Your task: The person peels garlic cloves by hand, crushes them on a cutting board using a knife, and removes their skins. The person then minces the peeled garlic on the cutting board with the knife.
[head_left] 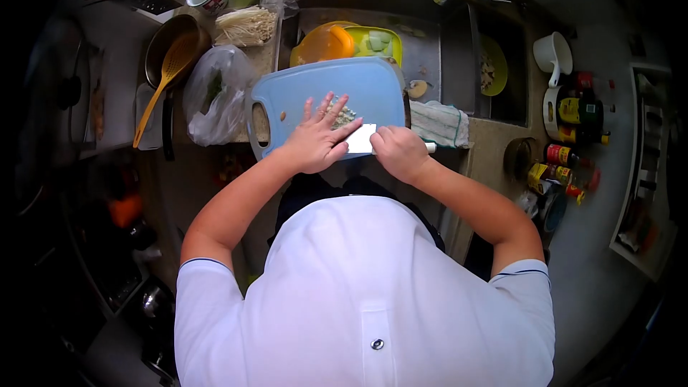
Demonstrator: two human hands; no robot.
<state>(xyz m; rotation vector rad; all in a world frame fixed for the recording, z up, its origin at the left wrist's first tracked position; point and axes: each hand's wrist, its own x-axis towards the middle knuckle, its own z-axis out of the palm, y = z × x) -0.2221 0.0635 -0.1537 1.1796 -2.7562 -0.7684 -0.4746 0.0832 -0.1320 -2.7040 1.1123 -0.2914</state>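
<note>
A blue cutting board (287, 86) lies at the front edge of the sink and counter. Small chopped pale pieces (342, 115) are heaped near its middle. My right hand (401, 152) is closed round the handle of a knife (360, 139), whose bright, wide blade points left over the board. My left hand (317, 140) is spread with its fingers apart, touching the blade's left end and the board beside the chopped pieces. A small brown bit (282, 115) sits at the board's left part.
Behind the board are an orange container (322, 44) and a green tray (396, 46) in the sink. To the left are a plastic bag (236, 93), enoki mushrooms (246, 26) and a pan (155, 50). A striped cloth (441, 123) and bottles (589, 111) stand right.
</note>
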